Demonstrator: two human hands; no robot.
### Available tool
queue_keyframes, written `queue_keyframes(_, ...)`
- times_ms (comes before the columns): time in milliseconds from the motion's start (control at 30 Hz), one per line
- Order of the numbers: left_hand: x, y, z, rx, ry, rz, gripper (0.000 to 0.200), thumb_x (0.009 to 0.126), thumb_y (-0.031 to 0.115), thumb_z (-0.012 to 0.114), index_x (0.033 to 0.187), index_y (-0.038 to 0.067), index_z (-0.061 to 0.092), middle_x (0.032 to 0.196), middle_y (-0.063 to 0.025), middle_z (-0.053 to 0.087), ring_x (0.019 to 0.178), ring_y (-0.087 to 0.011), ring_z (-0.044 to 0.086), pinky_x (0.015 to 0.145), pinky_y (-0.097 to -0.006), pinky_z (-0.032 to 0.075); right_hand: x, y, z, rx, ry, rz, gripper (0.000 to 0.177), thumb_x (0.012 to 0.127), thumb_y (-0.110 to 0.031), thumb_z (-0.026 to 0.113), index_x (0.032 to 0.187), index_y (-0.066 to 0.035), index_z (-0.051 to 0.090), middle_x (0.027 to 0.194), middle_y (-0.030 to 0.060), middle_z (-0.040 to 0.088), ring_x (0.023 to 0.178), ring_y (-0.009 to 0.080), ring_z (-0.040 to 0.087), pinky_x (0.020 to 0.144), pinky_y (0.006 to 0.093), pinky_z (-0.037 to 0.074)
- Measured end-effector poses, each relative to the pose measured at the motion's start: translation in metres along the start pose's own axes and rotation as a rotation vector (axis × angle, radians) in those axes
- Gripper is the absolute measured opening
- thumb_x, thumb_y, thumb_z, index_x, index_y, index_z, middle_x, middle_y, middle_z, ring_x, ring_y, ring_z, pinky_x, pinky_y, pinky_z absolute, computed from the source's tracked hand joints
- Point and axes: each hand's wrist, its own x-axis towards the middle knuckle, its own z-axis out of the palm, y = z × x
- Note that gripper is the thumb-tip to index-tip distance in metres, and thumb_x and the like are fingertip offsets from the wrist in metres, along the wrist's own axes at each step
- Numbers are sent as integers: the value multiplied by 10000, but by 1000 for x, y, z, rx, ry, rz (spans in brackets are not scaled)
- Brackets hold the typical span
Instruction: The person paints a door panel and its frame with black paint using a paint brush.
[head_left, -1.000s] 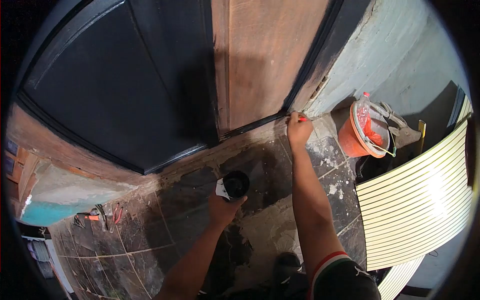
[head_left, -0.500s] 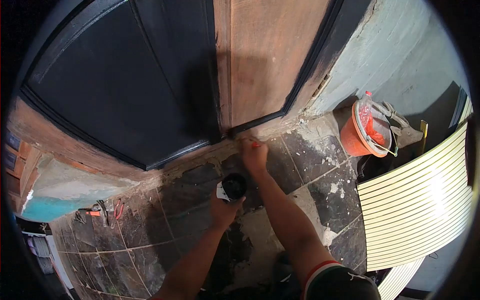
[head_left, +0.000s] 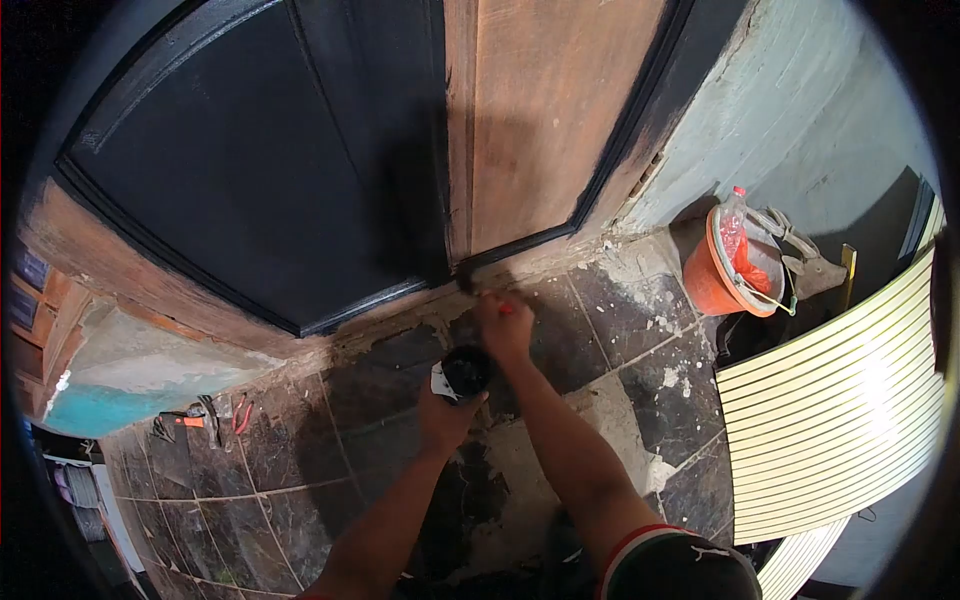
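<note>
My left hand is wrapped round a small cup of black paint, held upright above the dark floor tiles. In my right hand is a paintbrush with a red handle, and its dark bristles point toward the foot of the wooden door. The brush tip is close to the lower edge where two panels meet. The left panel is coated black, with a wet shine along its bottom moulding. Bare brown wood shows on the right panel, though its outer moulding is black.
An orange bucket with a plastic bottle in it stands by the grey wall at right. Cream ribbed sheets rise at the right. Pliers and other tools lie on the floor at left. Pale splatters and broken patches mark the tiles.
My right hand with the brush has drawn slightly back from the door's lower edge, so more of the bristles shows. The cup stays almost in place, and the view has shifted slightly.
</note>
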Motion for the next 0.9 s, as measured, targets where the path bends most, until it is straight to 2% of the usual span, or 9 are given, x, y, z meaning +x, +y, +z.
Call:
queue_keyframes(67, -3, 5, 2, -7, 40, 30, 726, 795, 217, 988, 1388, 42, 607, 1311, -133, 729, 1223, -286, 713, 1023, -437, 571, -8, -2, 4, 158, -100, 88, 241, 1057, -154, 661, 1029, 54, 779, 863, 110, 784, 734, 206, 711, 689, 361, 565)
queue_keyframes(167, -4, -2, 4, -9, 75, 57, 701, 793, 235, 985, 1362, 47, 622, 1281, -117, 744, 1200, -270, 721, 1007, -418, 569, 10, 15, -8, 417, 292, 45, 261, 1053, -203, 685, 1044, 41, 780, 820, 98, 754, 733, 183, 690, 700, 361, 554)
queue_keyframes(267, -7, 14, 2, -98, 39, -36, 686, 798, 233, 978, 1355, 46, 624, 1278, -118, 745, 1196, -268, 721, 1003, -417, 568, 31, 41, -7, 549, 461, 90, 276, 1050, -222, 699, 1074, 42, 778, 798, 90, 728, 742, 145, 665, 710, 342, 546)
queue_keyframes(367, -5, 3, 1, -5, 36, -12, 680, 803, 222, 974, 1356, 43, 621, 1279, -123, 744, 1194, -273, 721, 1003, -417, 565, 14, 24, -5, 214, 82, -274, 282, 1050, -220, 705, 1082, 50, 781, 802, 76, 729, 750, 123, 653, 714, 336, 550)
queue_keyframes(467, -2, -9, 4, 50, 58, 62, 675, 803, 205, 973, 1356, 39, 623, 1276, -130, 746, 1189, -278, 724, 1000, -417, 564, -9, -24, 0, 399, -43, 73, 286, 1044, -225, 708, 1074, 49, 787, 827, 122, 760, 746, 186, 706, 730, 367, 566)
queue_keyframes(567, -3, 0, 4, -34, 50, 77, 658, 804, 187, 970, 1346, 34, 630, 1262, -133, 750, 1180, -279, 727, 999, -417, 565, 1, -10, 5, 190, 51, 66, 277, 1031, -218, 718, 1069, 46, 790, 878, 205, 781, 783, 262, 768, 746, 396, 578)
queue_keyframes(667, -6, 23, -1, -24, 24, 48, 665, 802, 152, 972, 1355, 30, 621, 1284, -135, 736, 1187, -276, 722, 1005, -419, 564, 1, -32, -5, 169, 88, 7, 254, 1014, -203, 729, 1049, 40, 795, 898, 257, 770, 817, 360, 788, 746, 417, 583)
queue_keyframes(767, -8, 26, -3, -21, -3, -5, 653, 801, 129, 970, 1345, 32, 622, 1279, -126, 734, 1183, -264, 721, 997, -414, 565, 1, -28, 8, -5, 9, -186, 214, 996, -180, 738, 1018, 24, 798, 883, 254, 765, 816, 428, 767, 730, 449, 583)
queue_keyframes(900, -6, 22, 2, -57, 69, 78, 620, 798, 116, 967, 1316, 36, 637, 1234, -116, 747, 1158, -247, 727, 979, -400, 564, -2, -40, -1, 66, 19, -213, 179, 980, -159, 740, 1029, 3, 796, 918, 256, 764, 866, 470, 740, 770, 479, 588)
